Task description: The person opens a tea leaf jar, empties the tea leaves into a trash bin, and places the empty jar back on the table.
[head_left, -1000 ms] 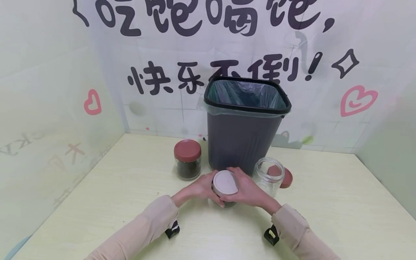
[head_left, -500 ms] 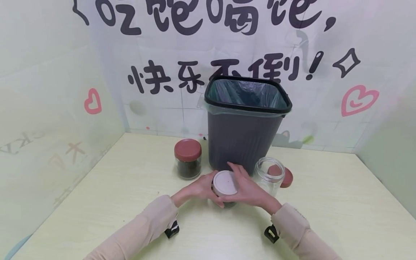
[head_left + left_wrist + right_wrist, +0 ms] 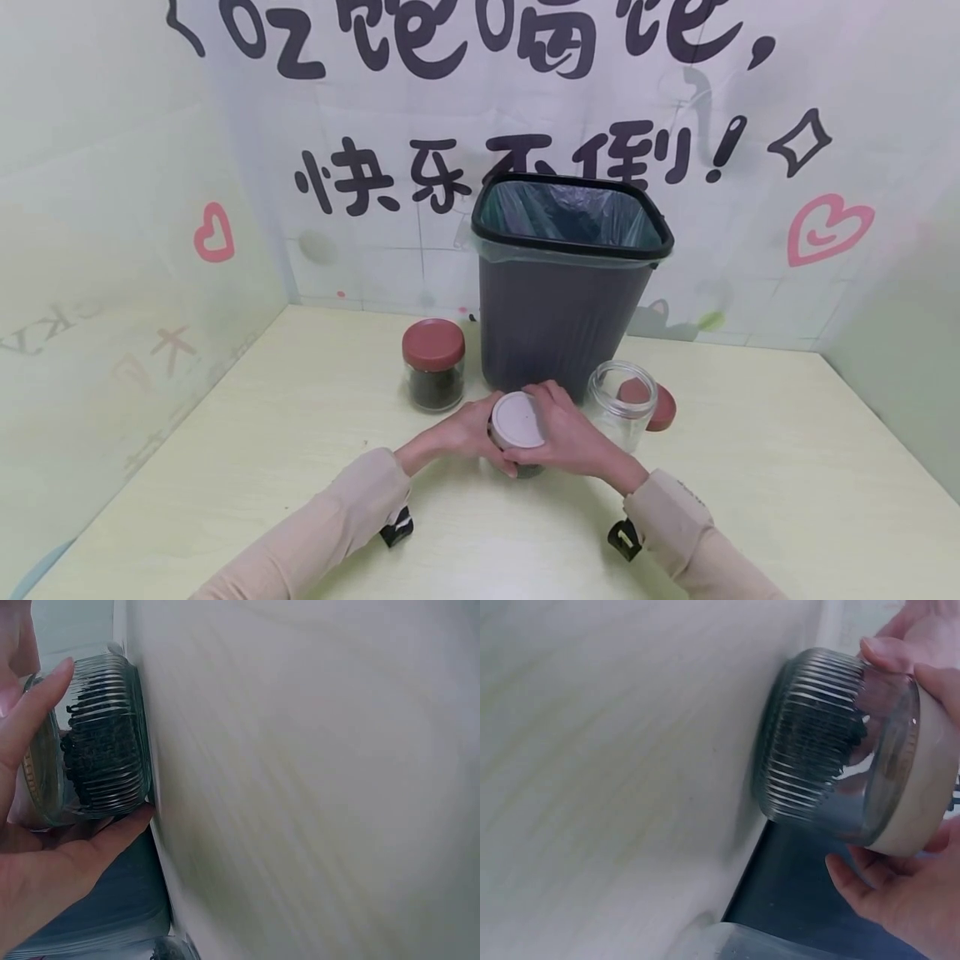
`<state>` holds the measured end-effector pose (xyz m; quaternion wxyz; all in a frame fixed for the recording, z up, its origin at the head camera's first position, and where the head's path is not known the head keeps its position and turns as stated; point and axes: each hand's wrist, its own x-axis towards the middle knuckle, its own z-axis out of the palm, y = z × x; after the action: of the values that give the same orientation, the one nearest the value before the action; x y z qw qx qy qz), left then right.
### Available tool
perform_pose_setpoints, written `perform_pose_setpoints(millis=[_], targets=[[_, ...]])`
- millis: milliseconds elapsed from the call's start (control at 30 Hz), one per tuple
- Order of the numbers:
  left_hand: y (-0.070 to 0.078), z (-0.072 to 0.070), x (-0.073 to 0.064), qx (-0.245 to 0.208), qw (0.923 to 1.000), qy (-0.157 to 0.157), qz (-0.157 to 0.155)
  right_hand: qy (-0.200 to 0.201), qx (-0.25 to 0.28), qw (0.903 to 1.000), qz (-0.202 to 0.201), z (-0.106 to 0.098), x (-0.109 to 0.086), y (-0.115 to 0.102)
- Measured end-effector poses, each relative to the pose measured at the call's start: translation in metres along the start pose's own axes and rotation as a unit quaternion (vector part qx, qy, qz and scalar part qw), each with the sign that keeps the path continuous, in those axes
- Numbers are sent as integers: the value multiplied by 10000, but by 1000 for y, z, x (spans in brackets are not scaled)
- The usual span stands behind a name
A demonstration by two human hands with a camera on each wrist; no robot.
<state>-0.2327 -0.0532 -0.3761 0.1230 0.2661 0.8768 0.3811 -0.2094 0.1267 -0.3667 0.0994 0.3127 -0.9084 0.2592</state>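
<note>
A ribbed glass jar with dark contents stands on the table in front of the bin, capped by a pale lid. My left hand holds the jar from the left; in the left wrist view its fingers and thumb wrap round the glass. From the right, my right hand grips the lid, its thumb at the near side and its fingers at the far side. The right wrist view shows the lid seated on the jar's mouth. Both hands partly hide the glass from above.
A grey bin with a plastic liner stands behind the hands. Back left is a jar with a red lid and dark contents. An uncovered glass jar stands right of my right hand, a loose red lid behind it.
Half a second ago my right fingers were stretched away from the lid's far side; now they bend round it again. The left hand and the jar have stayed in place.
</note>
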Motion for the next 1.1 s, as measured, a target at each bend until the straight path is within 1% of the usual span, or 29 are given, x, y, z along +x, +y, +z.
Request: perform_pose_setpoints(millis=[133, 300, 433, 500, 567, 600, 700, 767, 867, 967, 1100], targets=[[-1, 0, 1, -13, 10000, -35, 47, -322, 212, 9992, -75, -5, 1, 2], [-2, -1, 0, -64, 9999, -32, 77, -689, 368, 9965, -290, -9, 2, 5], [-3, -1, 0, -106, 9999, -46, 106, -1068, 647, 9917, -306, -14, 1, 4], [-3, -1, 0, -117, 9999, -65, 65, -1135, 765, 9903, -220, -14, 0, 4], [-3, 0, 1, -100, 9999, -77, 44, -1011, 762, 9919, -134, -11, 0, 3], [-3, 0, 1, -90, 9999, -80, 31, -882, 744, 9933, -44, -10, -1, 2], [-3, 0, 1, -44, 10000, -77, 39, -352, 514, 9979, 197, -2, -2, 0], [-2, 0, 1, -34, 10000, -74, 28, -22, 327, 9990, 320, 3, -2, -3], [-2, 0, 1, 7, 10000, -60, -15, 340, -28, 9991, 261, 8, -2, -6], [-2, -1, 1, 39, 10000, -52, -18, 470, -268, 9984, 163, 10, -2, -8], [-2, -2, 2, -32, 9999, -98, 19, 355, -243, 9989, 178, 7, -1, -7]])
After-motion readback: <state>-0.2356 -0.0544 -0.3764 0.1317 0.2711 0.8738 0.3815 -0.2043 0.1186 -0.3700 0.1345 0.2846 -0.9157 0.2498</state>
